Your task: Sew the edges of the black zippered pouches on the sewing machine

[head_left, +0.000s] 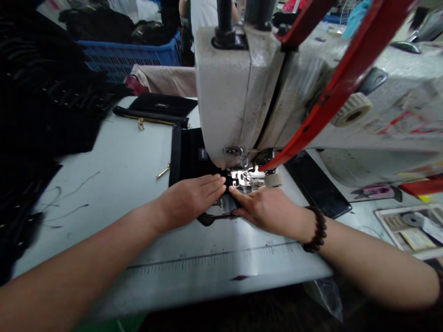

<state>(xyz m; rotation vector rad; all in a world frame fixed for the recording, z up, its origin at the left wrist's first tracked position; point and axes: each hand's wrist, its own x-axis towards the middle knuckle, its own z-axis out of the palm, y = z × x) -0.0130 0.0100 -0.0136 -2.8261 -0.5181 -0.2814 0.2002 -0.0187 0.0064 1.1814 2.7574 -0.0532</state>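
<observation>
A black fabric piece [188, 157] with a small label lies on the sewing machine bed, running under the presser foot [247, 177] of a grey-white sewing machine [235, 87]. My left hand [192, 198] rests flat on the fabric, fingers stretched toward the foot. My right hand [263, 207], with a dark bead bracelet on the wrist, presses on the fabric's near edge just in front of the foot, index finger extended and the other fingers curled under.
A black zippered pouch [157, 109] lies at the back of the pale table [121, 175]. Black fabric piles [41, 106] fill the left side. A blue crate [131, 57] stands behind. A dark phone [316, 184] and a tray with small parts [411, 226] sit right.
</observation>
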